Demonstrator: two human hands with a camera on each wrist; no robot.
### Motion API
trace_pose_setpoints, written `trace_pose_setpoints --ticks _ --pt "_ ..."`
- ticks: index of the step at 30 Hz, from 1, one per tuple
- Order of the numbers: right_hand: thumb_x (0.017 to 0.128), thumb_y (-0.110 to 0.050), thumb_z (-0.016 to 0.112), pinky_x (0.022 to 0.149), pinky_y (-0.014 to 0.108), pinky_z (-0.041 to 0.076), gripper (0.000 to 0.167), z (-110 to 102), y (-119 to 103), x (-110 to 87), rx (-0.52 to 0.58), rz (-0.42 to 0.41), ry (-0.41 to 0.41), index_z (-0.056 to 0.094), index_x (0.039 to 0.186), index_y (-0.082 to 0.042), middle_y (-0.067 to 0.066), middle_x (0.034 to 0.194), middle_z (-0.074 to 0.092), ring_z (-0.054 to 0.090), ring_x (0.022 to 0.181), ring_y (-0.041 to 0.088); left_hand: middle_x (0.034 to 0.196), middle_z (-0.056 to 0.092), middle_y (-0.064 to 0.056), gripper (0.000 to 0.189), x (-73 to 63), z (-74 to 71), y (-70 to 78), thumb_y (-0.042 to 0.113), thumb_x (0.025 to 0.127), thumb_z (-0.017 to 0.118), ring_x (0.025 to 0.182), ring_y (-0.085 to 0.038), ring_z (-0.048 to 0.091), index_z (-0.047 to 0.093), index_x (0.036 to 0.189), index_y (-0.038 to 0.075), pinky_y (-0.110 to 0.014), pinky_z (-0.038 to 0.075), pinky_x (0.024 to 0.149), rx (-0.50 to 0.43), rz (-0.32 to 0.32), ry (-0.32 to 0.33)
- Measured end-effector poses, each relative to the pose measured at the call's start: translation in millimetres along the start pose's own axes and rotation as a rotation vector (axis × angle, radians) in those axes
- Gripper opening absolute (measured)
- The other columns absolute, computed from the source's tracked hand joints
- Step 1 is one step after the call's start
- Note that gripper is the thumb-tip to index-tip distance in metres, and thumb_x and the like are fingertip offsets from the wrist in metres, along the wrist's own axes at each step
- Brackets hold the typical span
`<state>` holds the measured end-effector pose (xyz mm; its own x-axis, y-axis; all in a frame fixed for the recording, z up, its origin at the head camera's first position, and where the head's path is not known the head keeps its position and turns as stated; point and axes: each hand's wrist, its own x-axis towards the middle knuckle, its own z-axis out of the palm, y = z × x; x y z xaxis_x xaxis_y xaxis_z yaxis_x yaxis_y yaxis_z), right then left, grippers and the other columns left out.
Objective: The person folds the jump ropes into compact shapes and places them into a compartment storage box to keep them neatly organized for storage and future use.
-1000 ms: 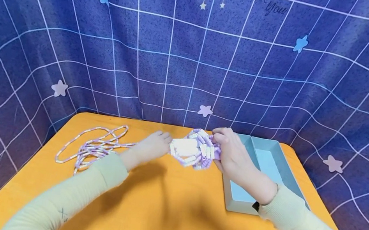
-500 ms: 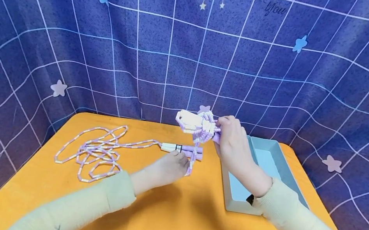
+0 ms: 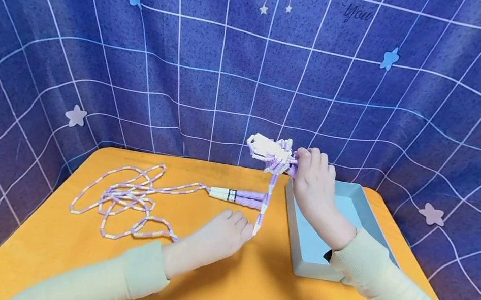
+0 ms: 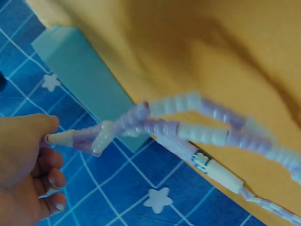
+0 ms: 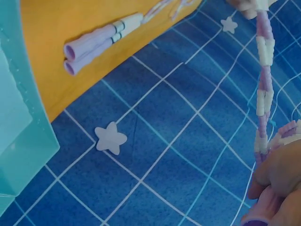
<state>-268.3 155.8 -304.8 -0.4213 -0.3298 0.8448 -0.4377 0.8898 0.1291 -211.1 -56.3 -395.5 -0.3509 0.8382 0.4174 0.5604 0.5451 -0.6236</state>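
Note:
My right hand point(image 3: 315, 189) grips the purple handle point(image 5: 268, 205) of a beaded jump rope point(image 3: 269, 154), raised over the table's back edge. White and purple beads are bunched in a knot beside the fingers. A doubled strand hangs from the knot to my left hand point(image 3: 221, 234), which pinches its end between thumb and fingers; the left wrist view shows this beaded strand point(image 4: 164, 127) stretching from the fingertips. A second jump rope lies on the table, its two purple-and-white handles point(image 3: 236, 196) side by side and its cord point(image 3: 128, 195) in loose loops to the left.
A grey-blue divided tray point(image 3: 295, 250) stands on the right of the orange table point(image 3: 44, 266), partly under my right forearm. A blue curtain point(image 3: 215, 64) with white grid lines and stars hangs behind and at both sides.
My right hand has lifted the bunched rope up and slightly right. My left hand came across to the right and now draws a strand down from the bunch. The other rope's handles came into view.

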Motion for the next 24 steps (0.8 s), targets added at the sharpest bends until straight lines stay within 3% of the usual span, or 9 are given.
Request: trace_pose_setpoints --ticks 4,10,24 --pt "0.097 -0.008 0.036 0.051 0.040 0.027 0.013 3 3 -2.2 -0.047 -0.011 0.001 0.042 0.106 -0.001 0.017 0.087 0.046 0.043 0.071 0.034 0.073 0.048 0.002 0.030 0.4 -13.4 1.0 0.018 0.096 0.020 0.069 -0.016 0.043 0.049 0.086 0.014 -0.027 0.028 0.061 -0.006 0.004 -0.004" --pt "0.097 -0.007 0.037 0.051 0.038 0.026 0.014 7 5 -7.7 -0.107 -0.042 -0.022 0.042 0.109 -0.002 0.015 0.089 0.046 0.041 0.071 0.031 0.075 0.046 0.003 0.026 -0.1 -34.3 -3.5 0.025 0.096 0.029 0.071 -0.015 0.041 0.051 0.085 0.015 -0.026 0.027 0.063 -0.027 0.025 0.009" --pt "0.098 -0.010 0.024 0.053 0.043 0.032 0.027 15 4 -22.5 -0.209 -0.093 -0.091 0.048 0.109 -0.004 0.016 0.090 0.048 0.045 0.077 0.034 0.088 0.055 0.003 0.025 12.1 -77.6 -30.0 0.019 0.096 0.035 0.081 -0.017 0.049 0.060 0.093 0.015 -0.029 0.035 0.068 -0.017 0.100 0.166"
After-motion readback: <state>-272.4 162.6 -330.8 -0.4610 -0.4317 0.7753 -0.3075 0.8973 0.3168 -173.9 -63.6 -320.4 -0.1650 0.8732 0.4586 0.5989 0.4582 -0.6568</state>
